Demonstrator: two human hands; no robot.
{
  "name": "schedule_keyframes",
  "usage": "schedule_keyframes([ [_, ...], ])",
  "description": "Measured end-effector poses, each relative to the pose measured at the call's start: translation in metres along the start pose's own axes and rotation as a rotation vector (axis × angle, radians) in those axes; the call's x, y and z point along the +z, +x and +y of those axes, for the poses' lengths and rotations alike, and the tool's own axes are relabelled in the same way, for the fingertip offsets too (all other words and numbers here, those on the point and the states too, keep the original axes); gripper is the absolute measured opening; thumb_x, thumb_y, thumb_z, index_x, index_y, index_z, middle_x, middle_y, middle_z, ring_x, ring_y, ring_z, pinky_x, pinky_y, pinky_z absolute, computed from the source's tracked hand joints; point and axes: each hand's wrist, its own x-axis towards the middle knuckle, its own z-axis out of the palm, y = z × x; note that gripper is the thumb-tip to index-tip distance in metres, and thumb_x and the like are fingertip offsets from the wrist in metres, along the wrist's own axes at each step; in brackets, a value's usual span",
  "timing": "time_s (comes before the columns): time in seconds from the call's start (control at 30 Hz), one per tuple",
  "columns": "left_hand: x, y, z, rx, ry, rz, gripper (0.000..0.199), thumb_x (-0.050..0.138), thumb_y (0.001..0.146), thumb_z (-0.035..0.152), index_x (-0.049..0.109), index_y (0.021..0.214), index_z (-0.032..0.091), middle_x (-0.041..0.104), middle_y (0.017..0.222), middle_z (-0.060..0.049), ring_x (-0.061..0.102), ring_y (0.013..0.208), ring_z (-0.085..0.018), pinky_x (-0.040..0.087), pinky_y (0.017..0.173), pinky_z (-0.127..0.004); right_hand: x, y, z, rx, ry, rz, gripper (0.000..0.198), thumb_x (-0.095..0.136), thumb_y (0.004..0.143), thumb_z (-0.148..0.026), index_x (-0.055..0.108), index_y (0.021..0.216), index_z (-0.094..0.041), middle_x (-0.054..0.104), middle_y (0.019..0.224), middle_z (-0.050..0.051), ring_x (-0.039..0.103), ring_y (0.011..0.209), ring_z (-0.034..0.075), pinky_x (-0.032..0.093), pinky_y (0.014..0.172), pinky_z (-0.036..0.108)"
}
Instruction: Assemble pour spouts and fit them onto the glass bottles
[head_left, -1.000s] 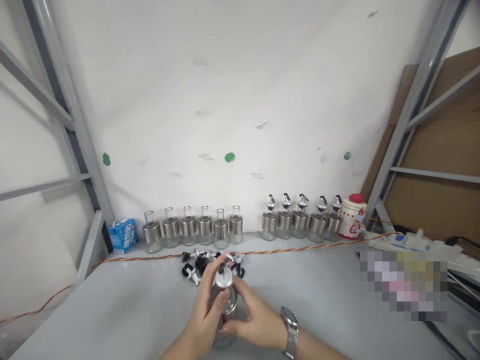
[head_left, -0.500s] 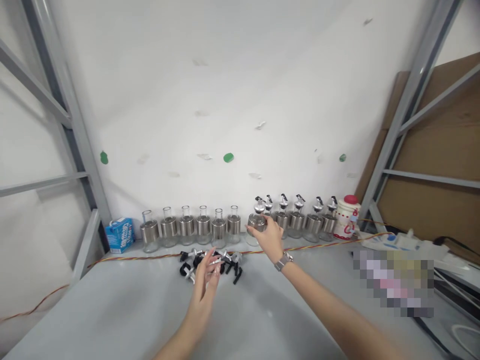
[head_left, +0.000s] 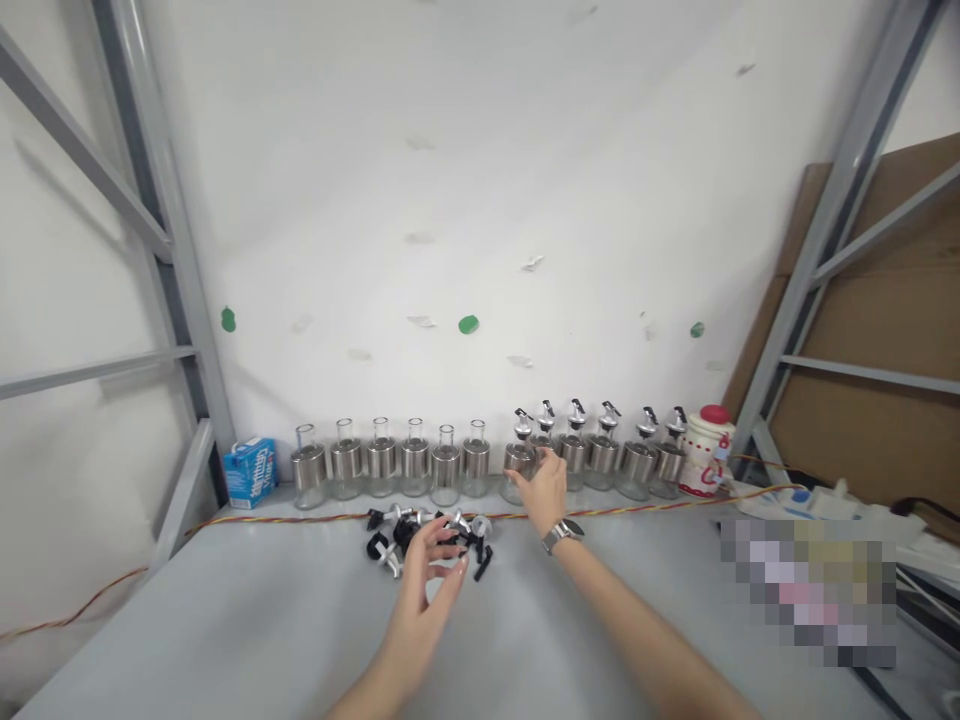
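Note:
My right hand (head_left: pixel 541 490), with a watch at its wrist, holds a glass oil bottle (head_left: pixel 519 462) with a steel sleeve at the back of the table. The thumb is on its left side and the fingers are on the right. A silver-and-black pourer spout sits in the bottle's neck. My left hand (head_left: pixel 433 572) hovers at the front of a pile of loose pourer spouts (head_left: pixel 390 555). Its fingers are curved and apart, and nothing shows between them; they hide part of the pile.
Left of the held bottle stand several bottles without spouts (head_left: pixel 381 455); several spouted bottles (head_left: pixel 603 452) stand right. A blue carton (head_left: pixel 251 472) and a white-and-red jar (head_left: pixel 705 455) flank the row. A twisted wire (head_left: pixel 300 519) crosses the table (head_left: pixel 247 620). Power strips lie right.
The held bottle has shifted slightly left, away from its spouted neighbour. My left hand has drawn back a little from the pile, fingers spread wider. The whole view has shifted slightly.

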Motion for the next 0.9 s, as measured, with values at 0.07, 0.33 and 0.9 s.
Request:
schedule_keyframes([
  [0.07,0.000,0.000,0.000,0.001,0.016,0.001,0.038,0.049,0.078,0.035,0.039,0.112,0.022,0.047,0.112,-0.010,0.052,0.096,-0.020,0.040,0.080,-0.033,0.004,-0.003,0.004,-0.015,0.045,-0.027,0.046,0.056,0.069,-0.036,0.040,0.103,-0.009,0.051,0.094,0.016,0.050,0.085,0.027,0.038,0.073,0.037],
  [0.33,-0.002,0.004,-0.003,0.003,0.015,0.028,0.037,0.053,0.075,0.035,0.042,0.109,0.023,0.050,0.111,-0.008,0.053,0.094,-0.019,0.041,0.077,-0.032,0.022,-0.008,-0.011,-0.089,0.206,-0.053,0.023,0.042,0.076,-0.029,0.041,0.094,-0.014,0.051,0.085,0.010,0.052,0.074,0.021,0.043,0.067,0.036],
  [0.9,-0.002,0.005,-0.012,0.055,0.106,0.042,0.036,0.052,0.076,0.032,0.042,0.108,0.021,0.051,0.106,-0.009,0.053,0.092,-0.020,0.042,0.075,-0.032,0.032,-0.009,-0.059,-0.060,0.336,-0.086,0.066,0.058,0.065,-0.030,0.029,0.122,-0.011,0.050,0.111,0.015,0.046,0.104,0.025,0.033,0.089,0.040],
])
